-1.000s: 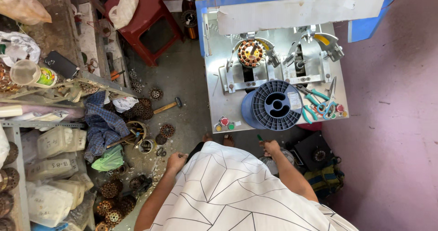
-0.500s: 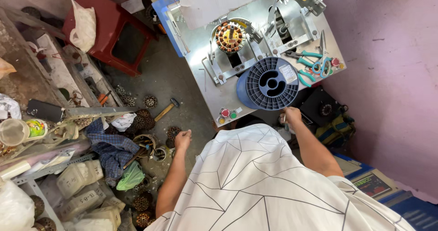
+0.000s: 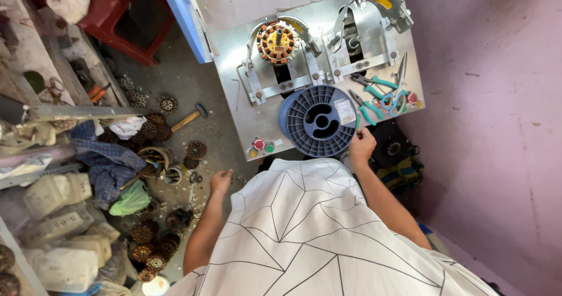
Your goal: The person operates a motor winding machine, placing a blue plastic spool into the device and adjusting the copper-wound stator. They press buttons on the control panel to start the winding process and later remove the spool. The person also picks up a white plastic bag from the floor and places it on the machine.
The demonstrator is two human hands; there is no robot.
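Two hands are out: the right hand pinches something small and green at the right rim of the blue spool, reaching toward the pliers, while the left hand hangs loosely curled, well left of it.

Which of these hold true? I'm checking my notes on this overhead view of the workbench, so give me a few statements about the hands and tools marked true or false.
1. The right hand is at the edge of the round blue plastic spool. True.
2. The left hand grips the wooden-handled hammer. False: it hangs empty, the hammer lies apart on the floor.
3. Teal-handled pliers lie on the metal bench top. True.
4. The copper-wound round stator lies on the floor. False: it sits mounted on the bench.
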